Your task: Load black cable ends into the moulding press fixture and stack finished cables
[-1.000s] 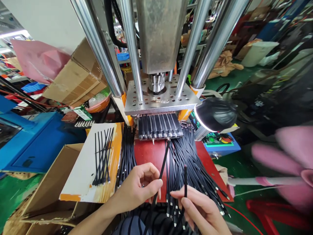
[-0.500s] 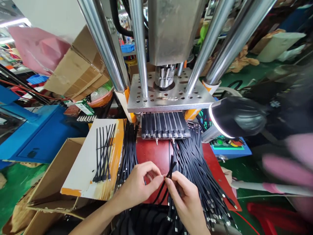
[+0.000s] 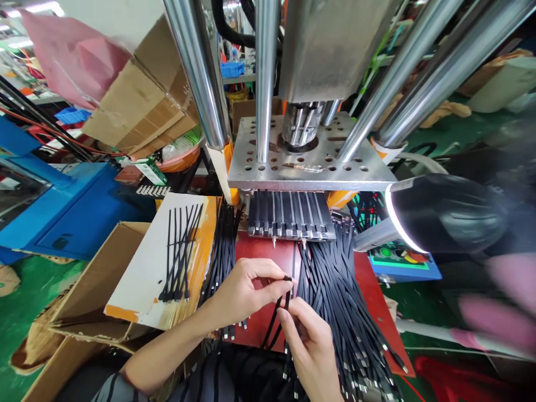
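Between my hands is a black flat cable (image 3: 274, 324), its upper end upright above the red surface. My left hand (image 3: 251, 287) pinches the cable's upper end between thumb and forefinger. Just below, my right hand (image 3: 312, 335) grips the same cable with thumb and fingers, and its lower part hangs down. To the right lies a large pile of black cables (image 3: 335, 285) with metal tips. A smaller bundle of black cables (image 3: 224, 240) lies to the left. Beyond my hands, a metal fixture (image 3: 292, 216) holds several black strips in slots.
A press plate (image 3: 310, 176) with steel columns stands over the fixture. Several cables lie on a white board (image 3: 146, 251) at left, beside an open cardboard box (image 3: 104, 279). A black lamp (image 3: 448, 212) juts in from the right, near a blurred pink shape.
My left hand has moved up and slightly right, onto the cable's upper end. My right hand stays lower on the cable. The whole view has shifted a little.
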Action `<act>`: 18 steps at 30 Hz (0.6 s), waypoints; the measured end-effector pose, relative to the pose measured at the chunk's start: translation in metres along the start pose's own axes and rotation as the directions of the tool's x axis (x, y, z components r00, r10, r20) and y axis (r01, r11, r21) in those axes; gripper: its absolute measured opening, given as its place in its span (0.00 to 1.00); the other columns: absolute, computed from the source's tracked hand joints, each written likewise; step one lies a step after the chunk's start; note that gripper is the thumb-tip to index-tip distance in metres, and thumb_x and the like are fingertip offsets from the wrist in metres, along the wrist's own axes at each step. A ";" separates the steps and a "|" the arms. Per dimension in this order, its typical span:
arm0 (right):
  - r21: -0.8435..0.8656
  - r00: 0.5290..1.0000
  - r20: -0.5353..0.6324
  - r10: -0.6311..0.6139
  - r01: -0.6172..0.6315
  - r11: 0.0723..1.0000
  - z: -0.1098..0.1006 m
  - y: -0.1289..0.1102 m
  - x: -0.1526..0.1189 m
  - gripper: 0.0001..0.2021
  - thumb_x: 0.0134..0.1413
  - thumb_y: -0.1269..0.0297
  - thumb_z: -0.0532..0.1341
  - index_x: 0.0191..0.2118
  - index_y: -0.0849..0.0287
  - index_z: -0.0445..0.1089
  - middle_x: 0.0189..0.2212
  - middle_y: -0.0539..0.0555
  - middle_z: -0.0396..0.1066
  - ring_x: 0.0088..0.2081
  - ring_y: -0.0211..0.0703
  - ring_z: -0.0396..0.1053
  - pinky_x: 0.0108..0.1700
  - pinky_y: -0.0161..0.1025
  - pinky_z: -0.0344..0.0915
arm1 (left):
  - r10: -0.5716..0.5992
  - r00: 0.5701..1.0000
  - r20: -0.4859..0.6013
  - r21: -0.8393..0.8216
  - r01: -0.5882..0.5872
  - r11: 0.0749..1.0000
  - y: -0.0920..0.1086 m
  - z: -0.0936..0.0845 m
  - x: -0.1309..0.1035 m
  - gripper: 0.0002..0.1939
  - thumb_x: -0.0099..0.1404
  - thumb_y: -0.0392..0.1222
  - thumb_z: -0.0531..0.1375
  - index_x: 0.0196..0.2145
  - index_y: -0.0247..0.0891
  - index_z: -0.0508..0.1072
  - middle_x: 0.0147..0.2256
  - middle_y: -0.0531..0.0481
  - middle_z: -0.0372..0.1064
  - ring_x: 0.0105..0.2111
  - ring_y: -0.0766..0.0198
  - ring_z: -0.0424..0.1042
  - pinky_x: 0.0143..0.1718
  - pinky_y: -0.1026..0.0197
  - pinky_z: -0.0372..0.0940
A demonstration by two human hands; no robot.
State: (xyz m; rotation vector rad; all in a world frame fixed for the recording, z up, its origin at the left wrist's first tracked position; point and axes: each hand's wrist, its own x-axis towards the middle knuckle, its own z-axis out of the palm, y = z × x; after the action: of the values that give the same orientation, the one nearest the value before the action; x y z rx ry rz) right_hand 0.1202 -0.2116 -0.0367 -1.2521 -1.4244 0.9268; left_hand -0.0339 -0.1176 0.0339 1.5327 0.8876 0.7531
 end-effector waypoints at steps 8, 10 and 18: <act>-0.002 0.996 0.019 -0.092 0.092 0.996 0.002 -0.005 0.000 0.08 0.68 0.72 0.59 0.46 0.53 0.73 0.33 0.49 0.69 0.31 0.36 0.68 0.33 0.32 0.64 | -0.137 0.982 0.131 -0.458 0.183 0.870 -0.009 -0.004 0.005 0.18 0.55 0.51 0.75 0.30 0.33 0.79 0.27 0.51 0.71 0.22 0.69 0.69 0.24 0.66 0.64; -0.042 0.993 0.001 -0.114 0.114 0.993 0.003 -0.008 0.002 0.07 0.67 0.73 0.60 0.44 0.53 0.72 0.30 0.47 0.68 0.28 0.36 0.65 0.30 0.32 0.61 | -0.092 0.994 0.051 -0.367 0.104 0.924 -0.006 -0.004 0.003 0.16 0.54 0.48 0.76 0.28 0.33 0.78 0.27 0.52 0.71 0.24 0.70 0.68 0.26 0.68 0.62; -0.019 0.990 0.113 0.085 -0.084 0.996 0.018 0.008 -0.001 0.15 0.69 0.60 0.59 0.28 0.57 0.61 0.25 0.46 0.58 0.26 0.36 0.57 0.28 0.32 0.56 | 0.074 0.996 -0.053 -0.053 -0.076 0.996 0.002 -0.016 0.019 0.11 0.62 0.44 0.72 0.29 0.34 0.78 0.26 0.54 0.71 0.24 0.70 0.68 0.26 0.66 0.61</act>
State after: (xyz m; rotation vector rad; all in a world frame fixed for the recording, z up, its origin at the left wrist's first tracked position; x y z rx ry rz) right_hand 0.1048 -0.2102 -0.0486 -1.2963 -1.4784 1.0619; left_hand -0.0378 -0.0934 0.0382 1.5111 0.8437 0.8673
